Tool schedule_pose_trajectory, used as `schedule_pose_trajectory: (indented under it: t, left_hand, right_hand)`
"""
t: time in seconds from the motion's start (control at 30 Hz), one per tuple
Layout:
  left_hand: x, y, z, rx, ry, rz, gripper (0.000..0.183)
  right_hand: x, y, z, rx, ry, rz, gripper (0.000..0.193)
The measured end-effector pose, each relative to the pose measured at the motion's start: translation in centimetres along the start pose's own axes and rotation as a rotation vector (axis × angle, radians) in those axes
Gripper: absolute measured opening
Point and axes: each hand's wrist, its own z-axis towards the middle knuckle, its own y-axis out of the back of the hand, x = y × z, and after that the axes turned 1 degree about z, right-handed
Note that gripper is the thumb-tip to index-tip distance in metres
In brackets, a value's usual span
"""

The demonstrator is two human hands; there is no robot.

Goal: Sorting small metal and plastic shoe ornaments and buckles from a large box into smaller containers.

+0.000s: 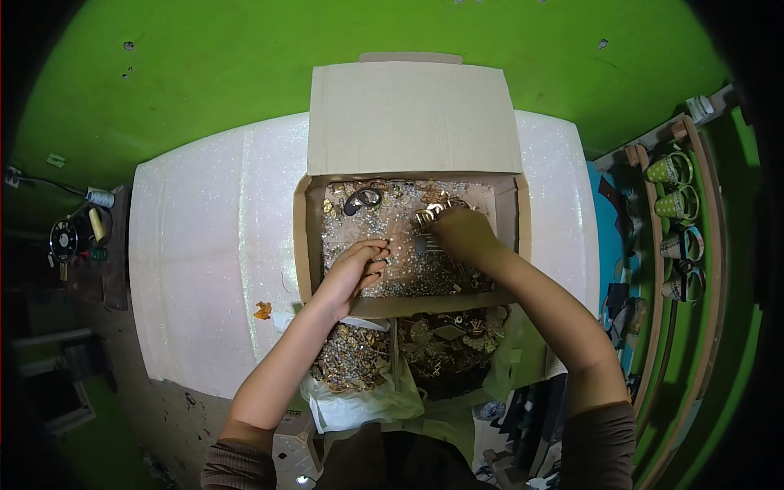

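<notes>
Within the head view's open brown cardboard box (400, 307), I see the bare right hand (464, 234) grasping shiny gold-coloured metal pieces (426, 214) among small silvery beads (353, 233); the bare left hand (353, 274) curls nearby, whether holding anything I can't tell.

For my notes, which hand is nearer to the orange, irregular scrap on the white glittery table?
Left. The left hand is right of the orange scrap and farther forward; the right hand is much farther right.

A green wall (220, 65) rises behind a glittery white table (192, 245); a wooden rack (719, 245) stands at right.
</notes>
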Motion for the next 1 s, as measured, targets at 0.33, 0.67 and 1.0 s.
schedule_pose_trajectory:
  t: [0.33, 0.67, 1.0]
  left_hand:
    - [0.3, 0.3, -0.1, -0.002, -0.013, -0.07, 0.026]
    - [0.1, 0.0, 0.1, -0.033, 0.049, -0.066, 0.027]
    - [0.8, -0.8, 1.7, -0.095, 0.122, -0.164, 0.037]
  right_hand:
    - [2.3, 0.4, -2.6, 0.324, -0.059, 0.143, 0.016]
    - [0.5, -2.6, -0.8, 0.466, -0.009, 0.506, 0.021]
    - [-0.3, -1.9, -0.3, 0.605, -0.075, 0.956, 0.025]
